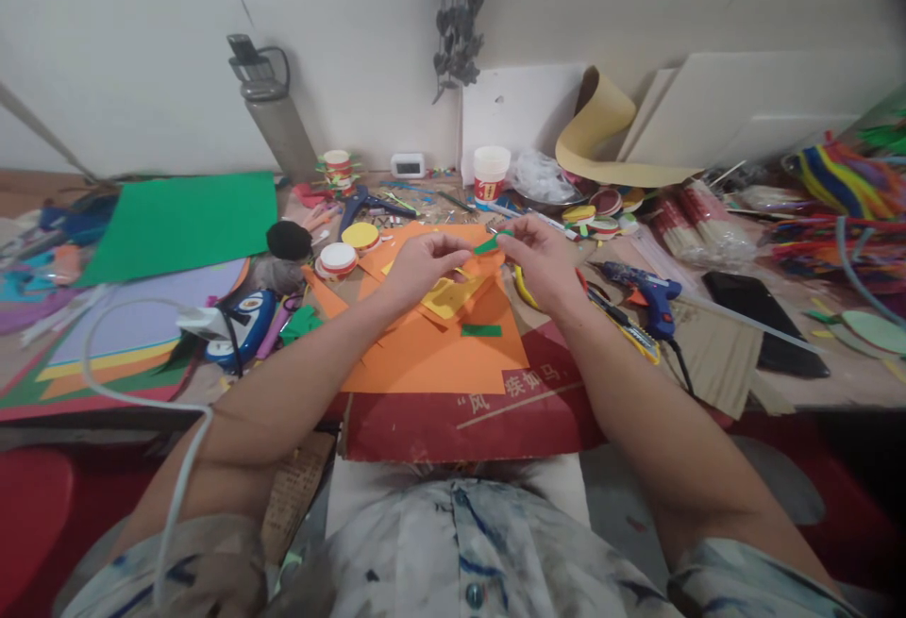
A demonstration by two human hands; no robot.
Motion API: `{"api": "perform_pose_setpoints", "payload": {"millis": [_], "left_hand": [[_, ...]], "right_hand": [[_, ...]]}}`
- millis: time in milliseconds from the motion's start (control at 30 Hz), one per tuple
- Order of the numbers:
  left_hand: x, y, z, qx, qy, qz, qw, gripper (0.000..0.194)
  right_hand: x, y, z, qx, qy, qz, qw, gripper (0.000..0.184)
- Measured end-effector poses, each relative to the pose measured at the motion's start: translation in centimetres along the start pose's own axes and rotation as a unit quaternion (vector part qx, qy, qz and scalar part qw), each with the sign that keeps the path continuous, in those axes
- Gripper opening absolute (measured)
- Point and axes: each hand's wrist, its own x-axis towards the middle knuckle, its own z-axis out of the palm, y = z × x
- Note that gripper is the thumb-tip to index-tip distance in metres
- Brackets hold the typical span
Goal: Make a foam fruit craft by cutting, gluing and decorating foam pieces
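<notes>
Just above the frame's centre, your right hand [544, 261] pinches a green paper strip [488, 244] — likely light, easily creased, best held by its ends — while I cannot tell whether your left hand [425, 264] pinches it too.

Two bare arms [311, 377] reach forward. The bare left hand [427, 261] curls its fingers [450, 243] near the pinching bare right hand [545, 258].
</notes>
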Motion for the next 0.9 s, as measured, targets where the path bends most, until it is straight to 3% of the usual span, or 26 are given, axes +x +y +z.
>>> {"api": "perform_pose_setpoints", "payload": {"millis": [100,233,400,667,800,900], "left_hand": [[0.0,0.1,0.1,-0.036,0.032,0.007,0.999,0.028],[-0.2,0.3,0.2,-0.061,0.047,-0.005,0.997,0.047],[-0.3,0.2,0.4,-0.053,0.018,-0.012,0.998,0.028],[-0.5,0.4,0.5,-0.059,-0.025,-0.053,0.997,0.033],[-0.5,0.2,0.5,-0.057,-0.057,-0.052,0.995,0.022],[-0.5,-0.1,0.5,-0.034,-0.051,-0.054,0.997,0.021]], "right_hand": [[0.2,0.0,-0.1,0.076,0.032,0.066,0.994,0.036],[0.2,-0.3,0.0,0.121,0.041,0.103,0.986,0.045],[0.2,-0.1,0.1,0.124,0.032,0.097,0.987,0.045],[0.3,0.7,0.3,0.052,0.006,0.055,0.997,0.037],[0.0,0.8,0.5,0.030,-0.010,0.043,0.999,0.029],[-0.1,1.1,0.7,0.016,-0.019,0.040,0.999,0.028]]}}
